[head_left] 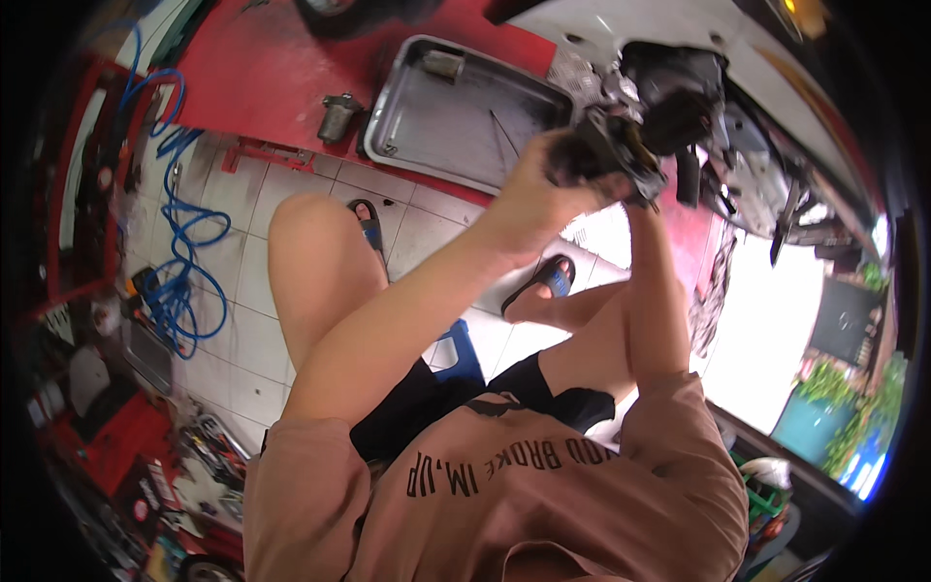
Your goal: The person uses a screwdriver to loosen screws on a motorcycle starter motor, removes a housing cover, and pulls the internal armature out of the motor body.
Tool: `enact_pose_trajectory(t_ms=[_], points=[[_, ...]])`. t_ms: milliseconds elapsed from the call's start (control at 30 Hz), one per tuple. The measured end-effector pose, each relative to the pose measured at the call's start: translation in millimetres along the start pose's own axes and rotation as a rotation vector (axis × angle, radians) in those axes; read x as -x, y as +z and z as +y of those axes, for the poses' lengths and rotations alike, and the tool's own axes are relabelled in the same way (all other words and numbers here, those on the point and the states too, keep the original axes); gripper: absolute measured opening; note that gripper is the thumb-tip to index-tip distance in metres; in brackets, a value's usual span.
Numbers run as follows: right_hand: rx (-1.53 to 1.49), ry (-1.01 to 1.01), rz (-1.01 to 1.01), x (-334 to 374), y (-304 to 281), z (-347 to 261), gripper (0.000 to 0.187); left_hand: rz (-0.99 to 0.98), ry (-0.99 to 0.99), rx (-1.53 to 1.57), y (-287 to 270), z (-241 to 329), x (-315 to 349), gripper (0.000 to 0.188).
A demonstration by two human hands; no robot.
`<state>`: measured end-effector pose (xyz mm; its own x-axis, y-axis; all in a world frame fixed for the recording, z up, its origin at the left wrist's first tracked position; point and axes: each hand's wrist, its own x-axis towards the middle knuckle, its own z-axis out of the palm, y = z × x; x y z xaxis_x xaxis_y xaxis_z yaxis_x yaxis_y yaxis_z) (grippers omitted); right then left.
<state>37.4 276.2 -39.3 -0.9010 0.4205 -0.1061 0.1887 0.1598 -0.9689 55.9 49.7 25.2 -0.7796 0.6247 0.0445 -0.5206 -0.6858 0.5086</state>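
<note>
My left hand (543, 199) is closed around a dark engine part (613, 153), lifted beside the machine at the upper right. The part is blurred and its exact kind does not show. My right hand (641, 211) reaches up against the part's near right side; its fingers are mostly hidden behind it. Below and left of the part lies a grey metal tray (441, 121) with a thin dark rod (504, 131) and a short metal cylinder (443, 65) in it. Left of the tray, a small metal motor-like cylinder (337, 118) stands on the red bench (257, 73).
The partly dismantled machine (747, 136), perhaps a motorbike, rises at the upper right. A coiled blue hose (184, 281) lies on the white tiled floor (247, 359). At the lower left, loose tools (218, 436) crowd beside red cabinets. A blue stool (461, 354) is under me.
</note>
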Motion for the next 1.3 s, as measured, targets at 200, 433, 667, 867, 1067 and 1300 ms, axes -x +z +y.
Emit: enact_pose_trajectory(t_ms=[200,433,667,867,1067,1300], points=[[0.74,-0.307,-0.446,-38.3,113.8,46.6,0.029,-0.048,0.053,-0.051,6.4,12.5,-7.8,0.032],[1.269,-0.649,-0.317,-139.8,229.7,87.9,0.052,0.076,0.088,-0.075,5.6,45.9,5.9,0.027],[1.545,-0.657,-0.359,-164.5,262.4,101.3,0.057,0.09,0.138,-0.118,-5.6,67.3,12.9,0.032],[1.384,-0.484,-0.505,-126.6,247.5,86.9,0.067,0.128,0.193,-0.074,-16.8,56.0,6.8,0.035],[0.715,-0.271,-0.415,-75.1,117.9,39.9,0.066,0.11,0.203,-0.016,-4.1,36.1,-0.9,0.034],[-0.616,0.181,-0.225,24.6,-23.3,-46.4,0.037,0.02,0.074,-0.014,-2.2,25.3,5.8,0.037]])
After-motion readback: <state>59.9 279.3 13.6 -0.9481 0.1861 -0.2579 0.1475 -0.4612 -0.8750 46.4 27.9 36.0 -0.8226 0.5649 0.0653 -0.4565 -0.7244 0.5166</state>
